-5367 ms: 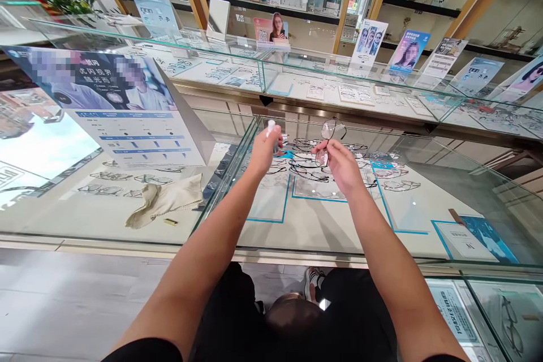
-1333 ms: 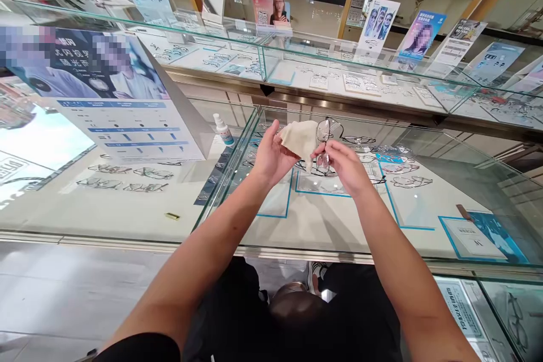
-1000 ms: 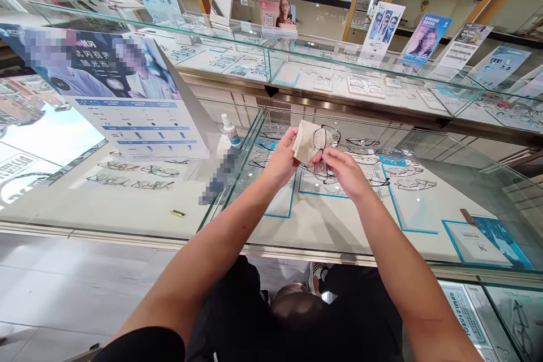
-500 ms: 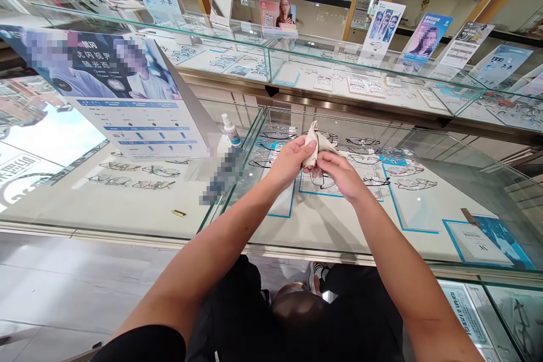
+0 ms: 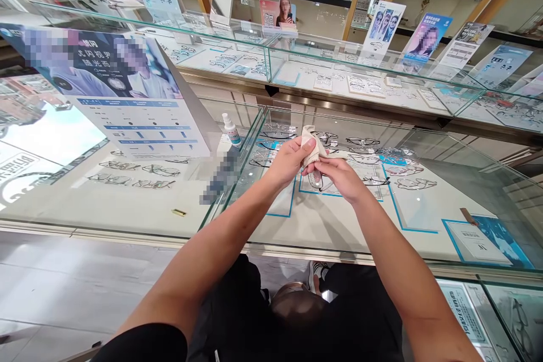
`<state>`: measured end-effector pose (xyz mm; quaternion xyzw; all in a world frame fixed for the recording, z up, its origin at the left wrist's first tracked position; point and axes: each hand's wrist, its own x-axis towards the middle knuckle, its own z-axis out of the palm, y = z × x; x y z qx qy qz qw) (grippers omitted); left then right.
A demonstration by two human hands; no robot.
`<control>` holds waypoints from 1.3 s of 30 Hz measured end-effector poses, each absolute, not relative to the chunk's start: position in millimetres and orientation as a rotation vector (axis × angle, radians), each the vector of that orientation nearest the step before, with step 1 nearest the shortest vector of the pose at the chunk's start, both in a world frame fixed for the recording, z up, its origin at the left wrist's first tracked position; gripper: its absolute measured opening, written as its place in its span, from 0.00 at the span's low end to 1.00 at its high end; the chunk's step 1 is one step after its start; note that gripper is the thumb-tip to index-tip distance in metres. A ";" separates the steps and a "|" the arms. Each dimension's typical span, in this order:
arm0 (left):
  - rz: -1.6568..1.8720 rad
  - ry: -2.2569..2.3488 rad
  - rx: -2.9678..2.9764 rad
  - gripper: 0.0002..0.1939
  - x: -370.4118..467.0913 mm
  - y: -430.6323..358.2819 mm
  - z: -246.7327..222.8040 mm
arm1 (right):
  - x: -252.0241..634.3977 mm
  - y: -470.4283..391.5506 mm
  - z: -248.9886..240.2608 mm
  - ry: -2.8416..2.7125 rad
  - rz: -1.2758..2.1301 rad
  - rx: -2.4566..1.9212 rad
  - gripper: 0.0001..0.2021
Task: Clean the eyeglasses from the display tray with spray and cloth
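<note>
My left hand (image 5: 289,163) is closed on a cream cleaning cloth (image 5: 310,139), its thumb pressing the fabric from the near side. A pair of eyeglasses (image 5: 315,180) hangs just under the cloth, one lens showing below my fingers. My right hand (image 5: 338,175) pinches at the glasses, its fingertips close against the cloth's lower edge. The rest of the frame is hidden behind the cloth and fingers. Both hands are held together above the glass display counter (image 5: 326,232).
A white spray bottle (image 5: 231,128) stands left of my hands, beside a blurred dark item (image 5: 219,177). A large printed sign (image 5: 139,113) stands farther left. Several eyeglasses (image 5: 416,183) lie under the glass. A second glass showcase (image 5: 297,80) runs along behind.
The cloth has been refolded around the glasses; its raised peak is lower and broader. My right fingers have shifted slightly left and the visible lens has tilted.
</note>
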<state>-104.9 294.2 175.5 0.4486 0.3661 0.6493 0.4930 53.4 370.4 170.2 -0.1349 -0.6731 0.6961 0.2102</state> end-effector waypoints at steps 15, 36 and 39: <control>1.526 0.849 1.157 0.23 -112.2 291.0 180.0 | 56.9 369.7 178.7 -1.776 2.055 -0.406 0.17; 1.577 0.883 1.129 0.29 -108.2 294.9 172.0 | 55.1 367.6 177.0 -1.782 2.065 -0.418 0.16; 1.521 0.823 1.143 0.29 -113.0 294.4 172.6 | 57.5 368.4 180.5 -1.764 2.065 -0.402 0.16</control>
